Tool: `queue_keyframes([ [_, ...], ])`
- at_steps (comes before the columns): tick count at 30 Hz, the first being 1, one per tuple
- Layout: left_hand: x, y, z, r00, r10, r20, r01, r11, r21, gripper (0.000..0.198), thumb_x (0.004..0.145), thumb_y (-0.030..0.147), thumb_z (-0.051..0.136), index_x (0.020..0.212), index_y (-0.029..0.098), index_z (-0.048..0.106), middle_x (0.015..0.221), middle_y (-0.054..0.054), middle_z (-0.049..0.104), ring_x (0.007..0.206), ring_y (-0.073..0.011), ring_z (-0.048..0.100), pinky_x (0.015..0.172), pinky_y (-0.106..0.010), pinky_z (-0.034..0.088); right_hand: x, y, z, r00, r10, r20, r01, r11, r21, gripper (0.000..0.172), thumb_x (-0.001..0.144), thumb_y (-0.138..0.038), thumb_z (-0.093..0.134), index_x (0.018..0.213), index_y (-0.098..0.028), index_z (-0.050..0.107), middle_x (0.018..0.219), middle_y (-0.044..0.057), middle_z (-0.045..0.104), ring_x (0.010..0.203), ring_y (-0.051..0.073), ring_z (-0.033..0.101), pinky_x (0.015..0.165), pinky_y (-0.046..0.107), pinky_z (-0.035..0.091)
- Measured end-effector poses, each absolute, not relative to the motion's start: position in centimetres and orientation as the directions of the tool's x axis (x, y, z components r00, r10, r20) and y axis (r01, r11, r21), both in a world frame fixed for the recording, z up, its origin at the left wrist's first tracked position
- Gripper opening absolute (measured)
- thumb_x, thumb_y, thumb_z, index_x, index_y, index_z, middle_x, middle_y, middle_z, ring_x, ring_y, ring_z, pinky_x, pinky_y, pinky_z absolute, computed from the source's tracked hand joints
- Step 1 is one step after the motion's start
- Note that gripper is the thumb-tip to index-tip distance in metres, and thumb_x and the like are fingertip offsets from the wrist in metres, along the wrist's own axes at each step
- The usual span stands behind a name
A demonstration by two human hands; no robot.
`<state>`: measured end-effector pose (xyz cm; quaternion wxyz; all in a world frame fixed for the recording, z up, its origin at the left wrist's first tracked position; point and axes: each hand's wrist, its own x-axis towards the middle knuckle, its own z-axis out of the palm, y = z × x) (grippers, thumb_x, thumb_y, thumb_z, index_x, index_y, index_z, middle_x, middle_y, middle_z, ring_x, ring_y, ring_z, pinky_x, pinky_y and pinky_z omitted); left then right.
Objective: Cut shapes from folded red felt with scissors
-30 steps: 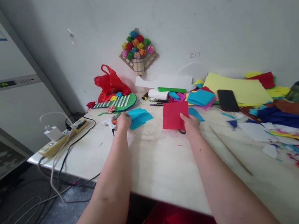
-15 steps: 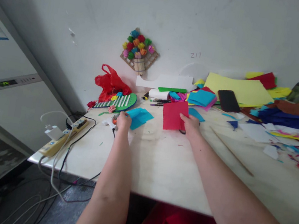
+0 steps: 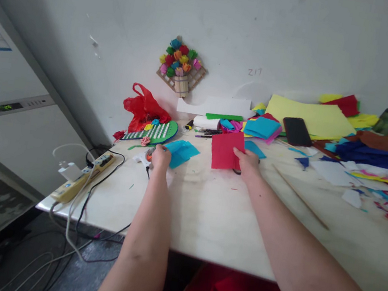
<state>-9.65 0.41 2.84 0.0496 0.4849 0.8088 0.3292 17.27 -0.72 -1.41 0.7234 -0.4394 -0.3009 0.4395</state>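
Observation:
My right hand (image 3: 248, 164) pinches the right edge of a red paper square (image 3: 226, 151), thumb on top. Part of a small dark object (image 3: 236, 171) shows under that hand, too little of it to name. Over to the left, my left hand (image 3: 161, 158) has its fingers curled at a small white and orange corded tool (image 3: 148, 154); the grip itself is mostly hidden. Blue paper sheets (image 3: 180, 153) lie just right of my left hand, and another blue sheet (image 3: 255, 149) lies behind my right hand.
A green paper piece with woven strips (image 3: 159, 132) and a red plastic bag (image 3: 144, 107) lie back left. A power strip (image 3: 80, 181) with cables sits at the left edge. A thin stick (image 3: 300, 197), phone (image 3: 296, 131) and paper scraps (image 3: 367, 154) are to the right.

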Motion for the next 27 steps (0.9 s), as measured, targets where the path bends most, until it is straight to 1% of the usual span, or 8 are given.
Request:
queue_keyframes([
  [5,-9.54,0.14,2.96,-0.510,0.825,0.242,0.761,0.302,0.574,0.027,0.075,0.019,0.046,0.098,0.018,0.059,0.093,-0.013,0.066,0.095,-0.0268,0.060,0.078,-0.033,0.042,17.15,-1.03,-1.08,0.439,0.897,0.041,-0.369,0.222,-0.902,0.019,0.056,-0.024,0.071,0.072,-0.016,0.067,0.065,0.002,0.069,0.064,0.020,0.065,0.063,0.034,0.054],
  [11,-9.26,-0.27,3.13,-0.499,0.840,0.214,0.779,0.327,0.535,0.023,0.066,0.017,0.050,0.085,0.016,0.064,0.091,-0.014,0.067,0.094,-0.0281,0.060,0.074,-0.032,0.043,17.08,-1.25,-0.80,0.442,0.896,0.034,-0.377,0.220,-0.900,0.017,0.057,-0.022,0.071,0.072,-0.016,0.067,0.065,0.002,0.068,0.065,0.021,0.065,0.065,0.035,0.054],
  [15,-8.89,-0.42,3.25,-0.513,0.832,0.209,0.781,0.352,0.517,0.027,0.065,0.018,0.051,0.087,0.014,0.065,0.093,-0.015,0.067,0.094,-0.0282,0.061,0.073,-0.032,0.043,17.08,-1.38,-0.66,0.447,0.894,0.028,-0.371,0.214,-0.904,0.017,0.056,-0.023,0.071,0.071,-0.016,0.066,0.064,0.001,0.068,0.063,0.021,0.065,0.065,0.035,0.054],
  [20,-8.65,-0.35,3.24,-0.491,0.849,0.196,0.811,0.364,0.458,0.026,0.065,0.019,0.052,0.086,0.012,0.066,0.094,-0.017,0.066,0.096,-0.0291,0.060,0.071,-0.032,0.043,17.08,-1.39,-0.65,0.446,0.894,0.041,-0.369,0.225,-0.902,0.016,0.057,-0.023,0.070,0.071,-0.016,0.066,0.062,0.000,0.067,0.061,0.020,0.064,0.064,0.034,0.054],
  [27,-8.66,-0.32,3.12,-0.494,0.852,0.174,0.810,0.379,0.447,0.029,0.065,0.018,0.052,0.089,0.013,0.066,0.097,-0.018,0.066,0.097,-0.0282,0.060,0.071,-0.031,0.043,17.08,-1.34,-0.67,0.432,0.901,0.043,-0.387,0.228,-0.893,0.018,0.056,-0.023,0.069,0.072,-0.017,0.065,0.063,0.001,0.068,0.064,0.021,0.065,0.063,0.035,0.054],
])
